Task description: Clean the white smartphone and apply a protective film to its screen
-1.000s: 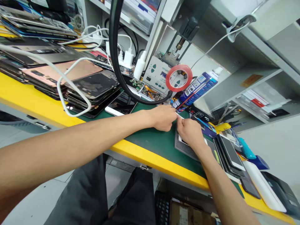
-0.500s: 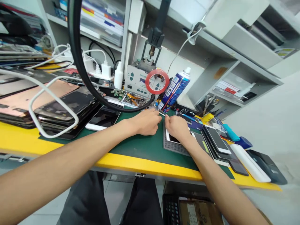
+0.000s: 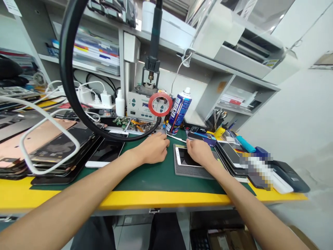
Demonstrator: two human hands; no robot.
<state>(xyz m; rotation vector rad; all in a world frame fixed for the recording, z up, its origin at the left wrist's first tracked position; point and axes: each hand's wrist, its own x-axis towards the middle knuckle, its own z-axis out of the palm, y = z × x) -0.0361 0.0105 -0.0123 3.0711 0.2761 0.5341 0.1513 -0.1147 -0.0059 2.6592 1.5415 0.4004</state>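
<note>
My left hand (image 3: 155,147) is closed over the green mat (image 3: 148,176), near its back edge; what its fingers hold, if anything, is hidden. My right hand (image 3: 199,151) is closed on the end of a thin white cable (image 3: 177,138), which runs back left toward my left hand. Under my right hand lies a white phone (image 3: 183,157) with a dark screen, on a grey perforated pad (image 3: 182,171). Left of my left hand, another white-edged phone (image 3: 108,149) lies flat on the mat.
A blue spray can (image 3: 179,111) stands behind the hands beside a grey device (image 3: 140,106) with red tape (image 3: 150,104). A black hose (image 3: 65,69) arches at left above stacked phone parts (image 3: 57,146). More phones (image 3: 230,152) are stacked at right.
The view has shifted, so the bench sits lower and more level. My hands are slightly farther apart, and more of the white cable and the phone under my right hand shows.
</note>
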